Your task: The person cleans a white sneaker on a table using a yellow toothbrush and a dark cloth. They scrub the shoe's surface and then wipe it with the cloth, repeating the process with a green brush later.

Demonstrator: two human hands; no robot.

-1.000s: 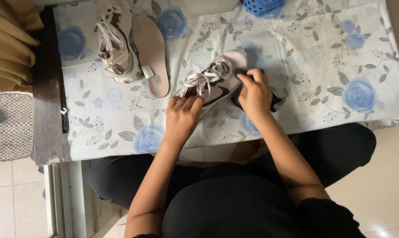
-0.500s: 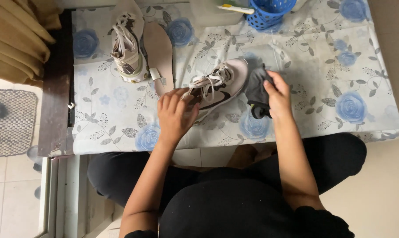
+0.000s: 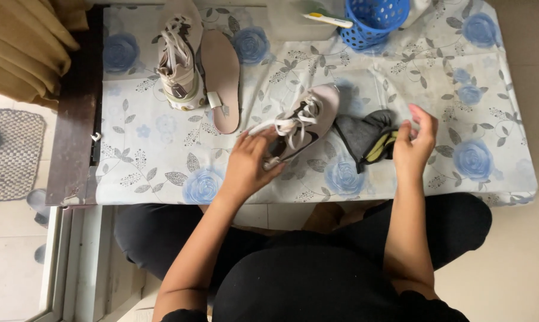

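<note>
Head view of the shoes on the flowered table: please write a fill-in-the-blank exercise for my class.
1. The left hand rests on the heel of the laced ____ in front of the person.
2. The right hand is open beside a crumpled grey ____.
3. The loose insole lies right of the second ____.
4. The basket at the far edge is ____.

Missing words: shoe; cloth; shoe; blue

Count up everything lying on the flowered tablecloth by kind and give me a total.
Sneakers: 2, one under the left hand at, one at
Insoles: 1
Grey cloths: 1, beside the right hand
Blue baskets: 1
Pale containers: 1
Total: 6
</note>
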